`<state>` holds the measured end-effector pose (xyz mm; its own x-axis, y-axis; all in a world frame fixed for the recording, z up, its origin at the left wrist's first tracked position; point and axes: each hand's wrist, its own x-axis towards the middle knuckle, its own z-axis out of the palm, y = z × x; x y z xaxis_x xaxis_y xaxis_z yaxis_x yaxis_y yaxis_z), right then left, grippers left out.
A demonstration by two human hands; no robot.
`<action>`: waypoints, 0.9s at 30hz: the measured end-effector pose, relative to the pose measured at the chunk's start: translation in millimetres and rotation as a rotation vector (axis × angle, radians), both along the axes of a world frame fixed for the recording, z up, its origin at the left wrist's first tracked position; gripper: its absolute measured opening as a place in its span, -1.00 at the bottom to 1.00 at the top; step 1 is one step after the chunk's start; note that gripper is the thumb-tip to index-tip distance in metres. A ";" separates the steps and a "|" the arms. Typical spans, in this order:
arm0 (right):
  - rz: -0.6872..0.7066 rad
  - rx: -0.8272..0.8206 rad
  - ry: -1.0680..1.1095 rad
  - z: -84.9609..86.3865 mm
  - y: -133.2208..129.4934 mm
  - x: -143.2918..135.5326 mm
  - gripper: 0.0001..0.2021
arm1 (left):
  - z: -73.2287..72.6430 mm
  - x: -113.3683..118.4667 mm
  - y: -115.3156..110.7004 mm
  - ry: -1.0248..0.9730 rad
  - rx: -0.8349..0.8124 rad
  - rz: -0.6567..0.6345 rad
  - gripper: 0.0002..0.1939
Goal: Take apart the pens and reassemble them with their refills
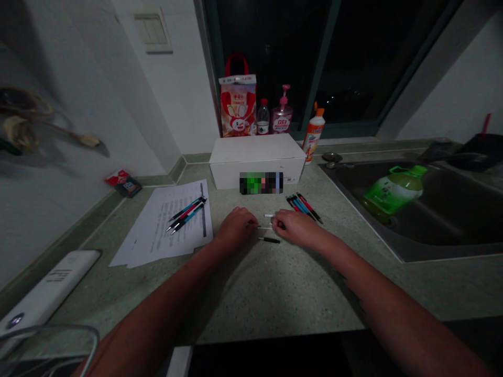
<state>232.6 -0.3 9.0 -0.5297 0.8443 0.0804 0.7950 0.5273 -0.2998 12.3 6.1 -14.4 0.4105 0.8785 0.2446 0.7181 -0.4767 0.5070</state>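
Note:
Above the counter, the closed fingers of my left hand (237, 228) pinch a thin pen refill (265, 228). It stretches across toward my right hand (295, 226), whose fingers are curled closed; what sits in them is hidden. Just beyond the refill, a short white piece (269, 215) lies beside the right knuckles. Nearer to me is a black pen part (269, 240) with a narrow tip. Several pens (303, 208) in black, red and blue lie together past my right hand. More such pens (186, 214) rest on printed papers (157, 230) left of my left hand.
A white box (255, 152) stands at the back, with a red bag (238, 107), bottles and a pink pump bottle (282, 112) behind it. At right, a sink (451, 220) holds a green-labelled jug (396, 191). A white elongated device (58, 283) lies front left.

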 end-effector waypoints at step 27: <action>-0.114 0.037 0.077 -3.5 5.8 2.1 -0.87 | 4.2 8.2 -9.6 0.058 0.074 -0.031 -0.88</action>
